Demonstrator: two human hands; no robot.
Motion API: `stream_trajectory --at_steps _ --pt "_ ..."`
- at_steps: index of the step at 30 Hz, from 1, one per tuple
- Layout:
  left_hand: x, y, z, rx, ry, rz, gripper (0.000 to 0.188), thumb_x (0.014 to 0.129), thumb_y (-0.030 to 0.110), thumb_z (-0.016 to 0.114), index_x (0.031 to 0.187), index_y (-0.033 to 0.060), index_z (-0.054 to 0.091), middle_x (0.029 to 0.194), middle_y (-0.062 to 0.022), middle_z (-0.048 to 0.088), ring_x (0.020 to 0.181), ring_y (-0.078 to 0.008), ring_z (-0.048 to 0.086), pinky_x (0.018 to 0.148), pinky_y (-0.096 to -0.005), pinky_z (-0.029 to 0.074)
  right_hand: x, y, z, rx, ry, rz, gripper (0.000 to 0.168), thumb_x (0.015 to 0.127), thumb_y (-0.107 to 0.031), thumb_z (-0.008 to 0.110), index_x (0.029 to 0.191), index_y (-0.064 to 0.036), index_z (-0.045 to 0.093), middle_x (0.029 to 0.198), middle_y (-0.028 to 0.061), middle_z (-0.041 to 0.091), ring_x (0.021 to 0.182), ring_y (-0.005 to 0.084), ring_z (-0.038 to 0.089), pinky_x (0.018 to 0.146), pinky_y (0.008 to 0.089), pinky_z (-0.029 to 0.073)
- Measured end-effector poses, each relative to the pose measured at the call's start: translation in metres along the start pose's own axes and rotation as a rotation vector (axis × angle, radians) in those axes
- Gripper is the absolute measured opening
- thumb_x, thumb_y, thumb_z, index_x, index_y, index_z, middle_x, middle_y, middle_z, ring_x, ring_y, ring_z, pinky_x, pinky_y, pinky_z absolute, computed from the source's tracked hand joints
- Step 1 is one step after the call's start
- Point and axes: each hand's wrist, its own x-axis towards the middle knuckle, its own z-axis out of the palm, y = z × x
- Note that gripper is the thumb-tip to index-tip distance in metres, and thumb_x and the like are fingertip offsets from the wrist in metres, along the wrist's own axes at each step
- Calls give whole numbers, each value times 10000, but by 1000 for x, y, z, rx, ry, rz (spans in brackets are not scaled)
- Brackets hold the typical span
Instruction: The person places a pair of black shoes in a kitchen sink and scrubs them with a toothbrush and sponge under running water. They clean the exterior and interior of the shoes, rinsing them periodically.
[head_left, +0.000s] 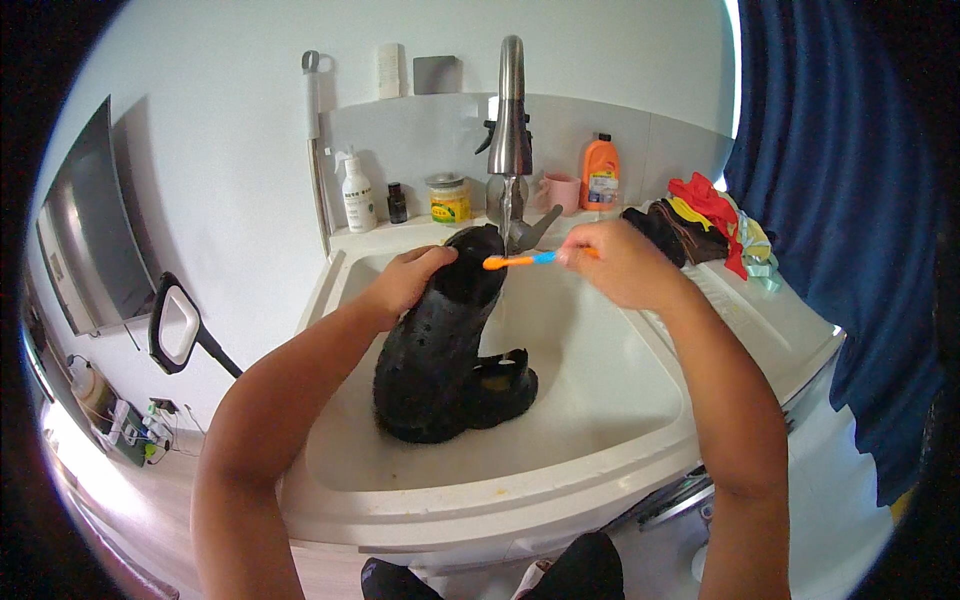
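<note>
A black shoe stands tilted up in the white sink, its upper end gripped by my left hand. Beside its lower part rests another black shoe. My right hand holds an orange and blue toothbrush, its head at the right edge of the held shoe's upper end. Water runs from the metal faucet just behind the brush. The fingers of my left hand behind the shoe are hidden.
Along the back ledge stand a white spray bottle, a small dark bottle, a lidded jar, a pink mug and an orange bottle. Piled cloths lie at the right, near a blue curtain.
</note>
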Motion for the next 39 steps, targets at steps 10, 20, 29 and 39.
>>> stream_trajectory --at_steps 10,20,29,39 --pt "-2 -18 38 -113 -74 113 962 936 422 775 1623 88 192 1398 -132 576 1230 -263 607 1028 -479 509 13 -6 58 -244 146 180 378 1048 -349 512 924 -36 685 885 234 714 883 452 691 777 576 527" --pt "8 -17 25 -84 -86 203 844 939 388 781 1575 120 295 1403 -100 562 1276 -263 574 1015 -517 505 20 13 57 -153 -8 65 334 1029 -322 537 946 -35 688 919 241 699 922 448 674 784 544 507" --pt "22 -19 -18 -119 419 128 833 858 524 787 1424 31 426 1322 -148 601 1171 -289 645 967 -522 546 9 16 33 33 113 75 413 1031 -399 545 920 -33 702 873 222 701 853 424 688 759 562 508" --pt "14 -11 -21 -7 443 51 990 811 547 825 1389 -109 360 1275 -219 599 1015 -294 708 835 -499 624 10 -3 75 -157 16 -64 346 1023 -395 579 903 -86 677 810 169 680 780 399 652 711 511 484"
